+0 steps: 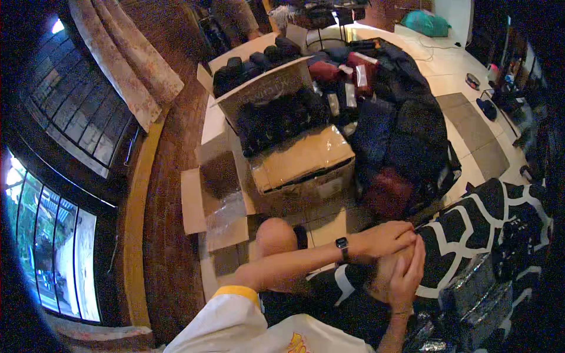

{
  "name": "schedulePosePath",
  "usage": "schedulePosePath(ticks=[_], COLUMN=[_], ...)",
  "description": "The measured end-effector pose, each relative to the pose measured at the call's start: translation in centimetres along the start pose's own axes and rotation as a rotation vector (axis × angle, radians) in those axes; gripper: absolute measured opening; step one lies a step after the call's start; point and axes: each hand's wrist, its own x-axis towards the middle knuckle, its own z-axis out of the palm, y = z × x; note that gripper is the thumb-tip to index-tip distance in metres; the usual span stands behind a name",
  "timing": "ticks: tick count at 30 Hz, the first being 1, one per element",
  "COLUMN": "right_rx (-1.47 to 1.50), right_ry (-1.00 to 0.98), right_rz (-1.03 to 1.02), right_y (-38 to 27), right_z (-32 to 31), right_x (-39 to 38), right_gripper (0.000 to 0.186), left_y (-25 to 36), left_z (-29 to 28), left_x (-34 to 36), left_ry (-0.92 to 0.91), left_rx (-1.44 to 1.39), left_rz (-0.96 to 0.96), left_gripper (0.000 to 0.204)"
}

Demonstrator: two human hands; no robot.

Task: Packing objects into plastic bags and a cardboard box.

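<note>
My left hand [385,240], with a dark watch [342,248] on its wrist, reaches across from the left, its fingers bent and pressed together. My right hand [407,275] meets it at the fingertips, fingers stretched upward and thumb a little apart. What the left fingers hold, if anything, is hidden. Both hands are over my bent knee [385,273], beside a black-and-white patterned cloth [453,247]. No object shows in the right palm.
Ahead stands a closed cardboard box [303,159] with dark bundles behind it, near an open box [259,88] full of dark rolls. Dark and red packs [388,191] are heaped alongside. An open carton [218,200] lies left; plastic-wrapped packages [479,294] sit at right.
</note>
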Motion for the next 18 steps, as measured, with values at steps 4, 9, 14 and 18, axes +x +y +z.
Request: schedulePosePath(ticks=[4, 9, 14, 18], right_rx=[0.115, 0.080, 0.140, 0.134], right_ry=[-0.001, 0.019, 0.036, 0.053], right_rz=[0.063, -0.004, 0.048, 0.053], right_y=[-0.1, -0.4, -0.4, -0.2], right_z=[0.0, 0.0, -0.1, 0.2], right_x=[-0.2, 0.5, 0.9, 0.3], right_gripper=[0.057, 0.055, 0.053, 0.060], left_y=[0.1, 0.4, 0.9, 0.4], left_z=[0.6, -0.1, -0.4, 0.3], left_x=[-0.5, -0.5, -0.2, -0.9], left_ry=[0.165, 0.069, 0.081, 0.197], left_rx=[0.073, 0.053, 0.039, 0.098], left_rz=[0.161, -0.025, 0.017, 0.165], left_gripper=[0.048, 0.053, 0.051, 0.050])
